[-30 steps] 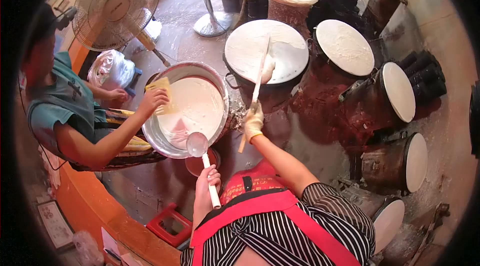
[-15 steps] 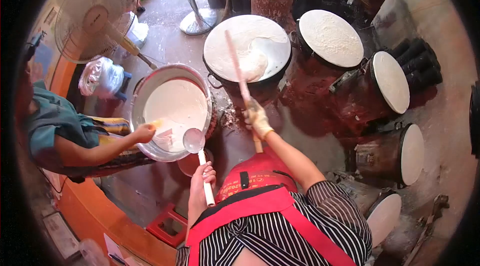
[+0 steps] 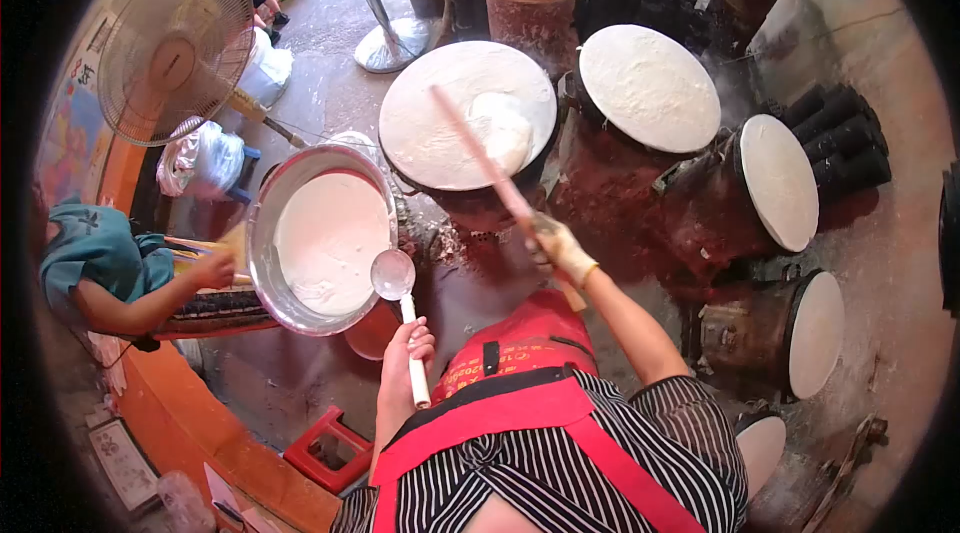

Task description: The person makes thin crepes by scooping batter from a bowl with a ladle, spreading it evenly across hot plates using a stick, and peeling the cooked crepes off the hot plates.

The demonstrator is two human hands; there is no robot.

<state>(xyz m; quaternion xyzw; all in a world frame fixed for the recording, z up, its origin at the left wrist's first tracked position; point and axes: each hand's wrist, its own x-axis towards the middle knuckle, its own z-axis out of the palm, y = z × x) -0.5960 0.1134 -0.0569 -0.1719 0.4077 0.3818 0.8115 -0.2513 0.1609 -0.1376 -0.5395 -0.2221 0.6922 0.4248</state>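
My left hand [image 3: 408, 347] is closed around the pale handle of a ladle [image 3: 393, 274], its bowl over the near rim of a big metal pot [image 3: 262, 268] of white batter [image 3: 335, 233]. My right hand [image 3: 560, 247], in a whitish glove, grips a long wooden stick [image 3: 468, 141]. The stick slants forward across a round griddle [image 3: 440, 183], whose top is coated with a thin white layer. Beside the stick lies a thicker, wetter patch of batter [image 3: 503, 138]. Whether the stick touches the layer is hard to tell.
A co-worker's hand [image 3: 213, 269] is left of the pot, holding something yellowish. Several drum stoves with white-coated tops, such as one griddle [image 3: 650, 88], curve around the right. A standing fan [image 3: 175, 58] is at the left. A red stool [image 3: 328, 448] stands near my left side.
The stick has swung with my right hand, and white batter now covers the griddle's formerly bare metal patch. The co-worker's hand has drawn left, away from the pot. My view has shifted slightly.
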